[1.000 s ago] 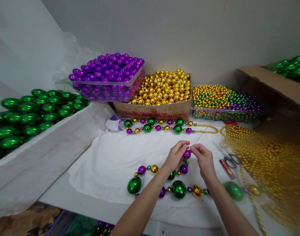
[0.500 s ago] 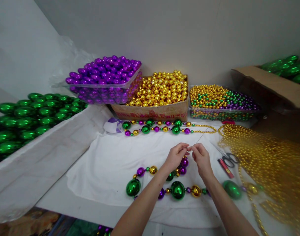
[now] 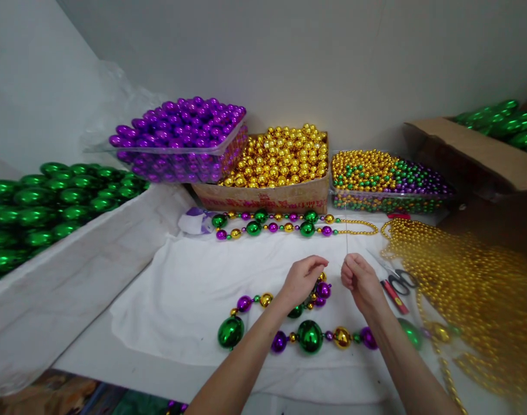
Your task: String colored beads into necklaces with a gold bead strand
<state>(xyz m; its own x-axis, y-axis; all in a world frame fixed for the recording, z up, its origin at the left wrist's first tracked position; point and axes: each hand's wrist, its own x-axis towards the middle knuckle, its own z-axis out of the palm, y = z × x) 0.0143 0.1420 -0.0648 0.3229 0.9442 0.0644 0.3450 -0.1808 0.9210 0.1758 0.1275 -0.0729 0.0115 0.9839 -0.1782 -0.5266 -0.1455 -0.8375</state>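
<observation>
My left hand (image 3: 301,279) and my right hand (image 3: 360,279) hover close together over a white cloth (image 3: 189,294), both with fingers pinched. A thin needle or wire (image 3: 346,239) rises straight up from my right fingers. Below the hands lies a partly strung bead strand (image 3: 310,336) of green, purple and gold balls, looping from a big green ball (image 3: 230,332) round to beads under my left hand. What my left fingers pinch is too thin to make out.
A finished strand (image 3: 289,223) lies at the cloth's far edge. Behind it stand trays of purple balls (image 3: 181,135), gold balls (image 3: 280,158) and small mixed beads (image 3: 384,176). Green balls (image 3: 42,199) fill the left bin. Scissors (image 3: 399,279) and gold bead chains (image 3: 470,288) lie at the right.
The purple bead held between my fingertips has dropped down onto the strand. My hands have moved slightly apart, and my right hand now holds the needle upright.
</observation>
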